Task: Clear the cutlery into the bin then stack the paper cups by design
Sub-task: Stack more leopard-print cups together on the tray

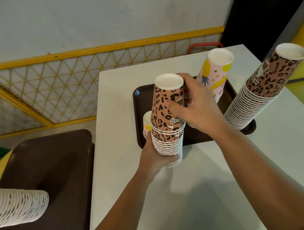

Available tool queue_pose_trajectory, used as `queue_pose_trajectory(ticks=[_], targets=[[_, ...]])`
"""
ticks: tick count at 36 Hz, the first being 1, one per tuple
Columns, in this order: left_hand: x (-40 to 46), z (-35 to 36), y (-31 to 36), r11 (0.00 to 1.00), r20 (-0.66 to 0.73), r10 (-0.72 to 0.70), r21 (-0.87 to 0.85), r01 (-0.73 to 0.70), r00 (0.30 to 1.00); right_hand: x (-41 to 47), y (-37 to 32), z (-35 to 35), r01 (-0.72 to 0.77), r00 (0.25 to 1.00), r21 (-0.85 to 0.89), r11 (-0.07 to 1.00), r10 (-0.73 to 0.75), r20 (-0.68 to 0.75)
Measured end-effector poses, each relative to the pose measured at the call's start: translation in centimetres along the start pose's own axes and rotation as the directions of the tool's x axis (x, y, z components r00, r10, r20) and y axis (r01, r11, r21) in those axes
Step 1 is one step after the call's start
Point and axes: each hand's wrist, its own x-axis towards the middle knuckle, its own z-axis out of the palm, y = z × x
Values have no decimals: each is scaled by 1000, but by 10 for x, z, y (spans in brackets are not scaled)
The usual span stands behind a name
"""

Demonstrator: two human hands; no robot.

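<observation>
At far left a sleeve of stacked cups (19,206) lies on its side on a brown bin lid (48,156), well apart from the work. No cutlery shows anywhere, so the job looks to be in its second half: sorting cups by pattern.

On the white surface (197,192), the left hand (155,157) wraps its grip round the lower rims of a short leopard stack (168,131), held upside down over the front edge of the brown tray (139,97). A pink cup (147,122) peeks out just behind that stack. The right hand (197,106) closes its grip on the topmost leopard cup (168,99), thumb on the printed side, seemingly seating it onto the stack. The next move likely calls for pressing it down square so the rims nest evenly, then fetching another matching cup.

Further right, a pink pineapple-print cup (214,73) stands inverted on the tray, and a tall leopard stack (260,90) rests at the tray's right end.

Small writing and a cartoon badge show on the leopard cups, too small and upside down to read.
</observation>
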Motion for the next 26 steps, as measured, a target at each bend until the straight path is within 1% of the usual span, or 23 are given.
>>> queue_pose_trajectory(ticks=[4, 7, 10, 12, 13, 16, 19, 22, 26], targets=[[-1, -1, -1, 1000, -11, -6, 7, 6, 1000, 3, -8, -6, 25, 996, 45, 999, -22, -82], [-3, -3, -3, 1000, -26, -8, 15, 8, 1000, 9, -21, -12, 53, 976, 143, 988, -21, -219], [-4, -5, -5, 1000, -45, 2, 24, -1, 999, 19, -26, -18, 113, 914, 215, 970, -16, -405], [-5, -7, -7, 999, -62, 8, 31, -6, 998, 28, -24, -19, 152, 868, 202, 968, -33, -496], [-5, -8, -8, 999, -70, 10, 34, -7, 997, 32, -22, -19, 158, 854, 179, 971, -43, -518], [-4, -11, -9, 999, -94, 15, 34, -12, 995, 46, -11, -9, 138, 860, 74, 988, -82, -504], [-3, -14, -9, 999, -101, 20, 29, -18, 995, 55, 9, 6, 63, 902, -66, 996, -85, -424], [-1, -15, -8, 999, -94, 27, 35, -23, 995, 57, 29, 22, -8, 942, -101, 995, -27, -334], [3, -16, -6, 1000, -78, 15, 2, -15, 997, 56, 52, 34, -57, 957, -103, 993, 25, -287]])
